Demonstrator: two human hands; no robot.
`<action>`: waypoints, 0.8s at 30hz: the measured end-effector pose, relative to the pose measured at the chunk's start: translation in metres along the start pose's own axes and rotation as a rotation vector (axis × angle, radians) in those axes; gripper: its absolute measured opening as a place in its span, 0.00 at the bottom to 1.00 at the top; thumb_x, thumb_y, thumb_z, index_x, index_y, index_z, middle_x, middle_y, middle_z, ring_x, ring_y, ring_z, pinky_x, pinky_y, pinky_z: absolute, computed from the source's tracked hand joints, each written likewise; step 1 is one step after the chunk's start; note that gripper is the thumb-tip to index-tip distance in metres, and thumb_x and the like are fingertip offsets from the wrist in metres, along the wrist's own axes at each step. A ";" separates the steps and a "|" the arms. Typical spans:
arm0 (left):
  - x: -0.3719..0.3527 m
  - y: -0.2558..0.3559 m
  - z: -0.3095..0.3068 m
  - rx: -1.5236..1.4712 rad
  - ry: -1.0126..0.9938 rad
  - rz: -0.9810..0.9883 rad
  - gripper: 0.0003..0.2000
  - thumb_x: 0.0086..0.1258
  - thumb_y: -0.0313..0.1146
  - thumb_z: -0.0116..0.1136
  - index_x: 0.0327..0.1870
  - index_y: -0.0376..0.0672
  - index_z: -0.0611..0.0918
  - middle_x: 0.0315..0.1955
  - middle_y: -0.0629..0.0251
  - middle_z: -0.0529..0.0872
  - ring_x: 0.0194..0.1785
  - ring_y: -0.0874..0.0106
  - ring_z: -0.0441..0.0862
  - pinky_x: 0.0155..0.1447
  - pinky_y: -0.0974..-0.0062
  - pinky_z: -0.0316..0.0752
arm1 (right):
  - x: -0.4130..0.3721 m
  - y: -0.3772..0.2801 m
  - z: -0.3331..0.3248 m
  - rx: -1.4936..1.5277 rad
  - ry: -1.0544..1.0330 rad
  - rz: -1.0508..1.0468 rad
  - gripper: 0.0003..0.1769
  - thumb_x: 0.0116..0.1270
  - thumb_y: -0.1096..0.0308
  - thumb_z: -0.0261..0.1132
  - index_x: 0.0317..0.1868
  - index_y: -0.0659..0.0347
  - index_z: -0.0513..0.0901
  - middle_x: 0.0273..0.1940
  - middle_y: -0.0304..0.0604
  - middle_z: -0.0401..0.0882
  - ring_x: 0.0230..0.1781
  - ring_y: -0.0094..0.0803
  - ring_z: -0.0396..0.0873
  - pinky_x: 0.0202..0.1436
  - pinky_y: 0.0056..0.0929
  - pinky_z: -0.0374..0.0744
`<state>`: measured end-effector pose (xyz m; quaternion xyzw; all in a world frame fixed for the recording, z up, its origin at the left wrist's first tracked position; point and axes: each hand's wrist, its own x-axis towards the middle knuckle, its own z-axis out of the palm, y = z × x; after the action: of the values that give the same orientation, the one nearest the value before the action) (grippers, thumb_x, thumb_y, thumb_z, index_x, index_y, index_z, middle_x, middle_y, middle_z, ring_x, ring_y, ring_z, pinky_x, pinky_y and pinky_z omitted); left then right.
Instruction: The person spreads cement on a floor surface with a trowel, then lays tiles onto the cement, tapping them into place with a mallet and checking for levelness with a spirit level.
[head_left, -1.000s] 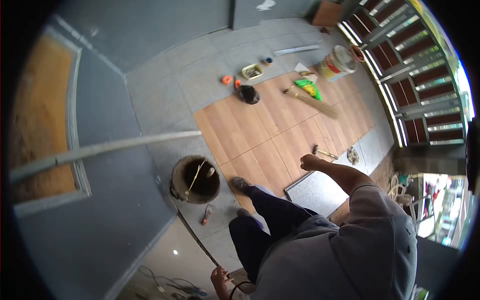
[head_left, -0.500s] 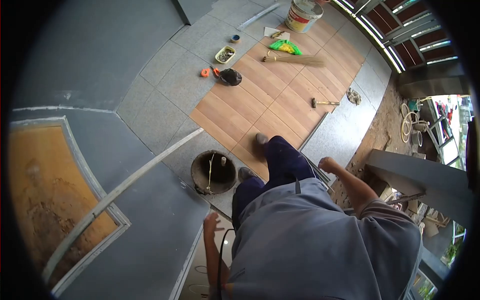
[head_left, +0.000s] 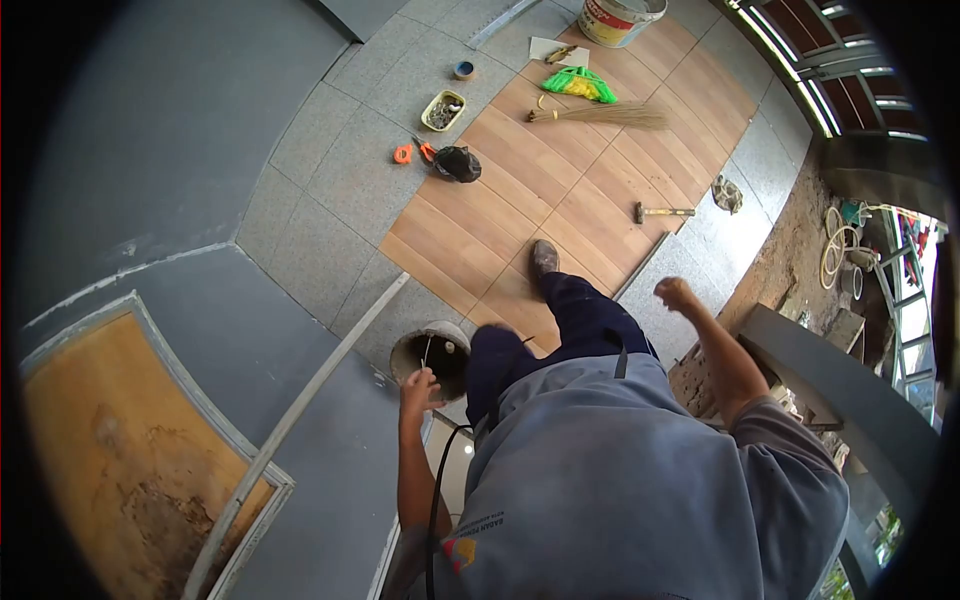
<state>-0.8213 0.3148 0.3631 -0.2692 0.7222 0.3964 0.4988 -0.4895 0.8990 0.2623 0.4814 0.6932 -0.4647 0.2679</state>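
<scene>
Over the near-left rim of a round dark bucket [head_left: 403, 352] is my left hand [head_left: 420, 388], its fingers apart and nothing seen held in it. A thin pale string or handle [head_left: 428, 350] crosses the bucket's mouth just beyond the fingertips; whether they touch it is unclear. My right hand [head_left: 677, 294] hangs in the air right of my legs, fingers curled in, with no object visible in it. The hammer [head_left: 665, 212] lies on the floor beyond it. My feet stand on and beside the wood-look tiles [head_left: 450, 240].
A long pale strip [head_left: 300, 405] leans at left near the wall. On the floor ahead lie a broom [head_left: 600, 116], green bag [head_left: 580, 85], black bag [head_left: 458, 164], orange tape measure [head_left: 403, 154], small tray [head_left: 443, 110] and white pail [head_left: 620, 22]. Metal bars [head_left: 643, 266] lie at right.
My left hand has moved forward to the bucket's rim. One leg has stepped forward and now partly covers the bucket. My right hand is slightly further forward, still curled.
</scene>
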 end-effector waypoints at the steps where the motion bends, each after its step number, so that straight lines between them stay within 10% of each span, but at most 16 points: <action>1: -0.004 0.004 0.008 -0.023 0.005 -0.023 0.22 0.73 0.48 0.58 0.58 0.39 0.78 0.50 0.61 0.80 0.52 0.63 0.82 0.40 0.54 0.87 | 0.031 0.004 -0.017 -0.091 0.031 -0.203 0.13 0.65 0.65 0.61 0.41 0.65 0.86 0.28 0.43 0.82 0.23 0.32 0.81 0.22 0.34 0.81; 2: -0.012 0.008 0.015 -0.037 0.011 -0.059 0.20 0.73 0.48 0.58 0.53 0.40 0.79 0.49 0.61 0.80 0.52 0.63 0.82 0.41 0.53 0.86 | 0.071 0.017 -0.040 -0.665 0.125 -0.871 0.08 0.62 0.67 0.65 0.36 0.64 0.85 0.30 0.44 0.82 0.23 0.32 0.81 0.24 0.33 0.82; 3: -0.018 0.008 0.017 -0.035 0.010 -0.079 0.19 0.73 0.47 0.58 0.52 0.40 0.79 0.48 0.62 0.80 0.51 0.63 0.82 0.42 0.52 0.86 | 0.076 -0.025 -0.058 -0.524 0.084 -0.496 0.06 0.54 0.70 0.69 0.33 0.60 0.85 0.32 0.44 0.83 0.28 0.35 0.84 0.31 0.35 0.85; 4: -0.023 0.007 0.018 -0.032 0.007 -0.097 0.19 0.72 0.47 0.58 0.51 0.40 0.79 0.46 0.62 0.80 0.51 0.63 0.82 0.42 0.52 0.86 | 0.120 -0.019 -0.073 -1.022 0.162 -0.816 0.08 0.47 0.70 0.71 0.30 0.57 0.84 0.33 0.45 0.84 0.33 0.39 0.85 0.38 0.38 0.85; 5: -0.027 0.006 0.018 -0.028 0.003 -0.114 0.18 0.72 0.47 0.58 0.50 0.40 0.79 0.45 0.63 0.80 0.50 0.63 0.83 0.42 0.51 0.86 | 0.161 -0.018 -0.082 -0.851 0.300 -1.040 0.06 0.47 0.72 0.69 0.29 0.57 0.83 0.30 0.45 0.83 0.34 0.43 0.85 0.38 0.42 0.84; 6: -0.025 -0.003 0.016 -0.060 0.010 -0.139 0.17 0.72 0.46 0.59 0.48 0.40 0.79 0.44 0.63 0.80 0.50 0.63 0.83 0.43 0.50 0.86 | 0.173 -0.055 -0.096 -1.153 0.213 -0.855 0.02 0.49 0.72 0.67 0.26 0.58 0.82 0.29 0.46 0.82 0.33 0.45 0.84 0.36 0.41 0.84; 14: 0.027 0.057 -0.001 -0.213 0.039 -0.254 0.16 0.70 0.42 0.61 0.48 0.40 0.78 0.40 0.61 0.77 0.42 0.62 0.82 0.43 0.42 0.86 | 0.246 -0.256 -0.126 -0.316 0.246 -0.855 0.07 0.60 0.71 0.63 0.27 0.66 0.81 0.30 0.51 0.84 0.31 0.46 0.83 0.36 0.39 0.83; 15: 0.040 0.077 0.001 -0.215 0.040 -0.250 0.16 0.70 0.42 0.60 0.49 0.40 0.78 0.40 0.60 0.77 0.41 0.61 0.82 0.43 0.42 0.86 | 0.212 -0.305 -0.132 -0.155 0.168 -0.458 0.10 0.62 0.68 0.63 0.31 0.68 0.83 0.33 0.52 0.85 0.33 0.47 0.83 0.39 0.40 0.82; 19: 0.120 0.185 -0.031 -0.078 0.000 -0.045 0.16 0.73 0.43 0.56 0.51 0.39 0.78 0.41 0.60 0.80 0.46 0.63 0.83 0.37 0.53 0.88 | 0.268 -0.320 -0.138 -0.297 0.160 -0.530 0.12 0.62 0.65 0.63 0.34 0.67 0.85 0.35 0.53 0.86 0.36 0.48 0.83 0.46 0.42 0.81; 24: 0.095 0.389 -0.016 -0.078 0.143 0.191 0.21 0.74 0.44 0.55 0.58 0.36 0.78 0.49 0.59 0.82 0.52 0.64 0.83 0.40 0.59 0.87 | 0.344 -0.380 -0.163 -0.685 0.122 -0.916 0.10 0.66 0.68 0.60 0.29 0.65 0.80 0.27 0.48 0.78 0.28 0.37 0.82 0.31 0.35 0.82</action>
<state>-1.1683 0.5125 0.3952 -0.2458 0.7625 0.4497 0.3950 -0.9606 1.1505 0.1970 0.0439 0.9561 -0.2537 0.1397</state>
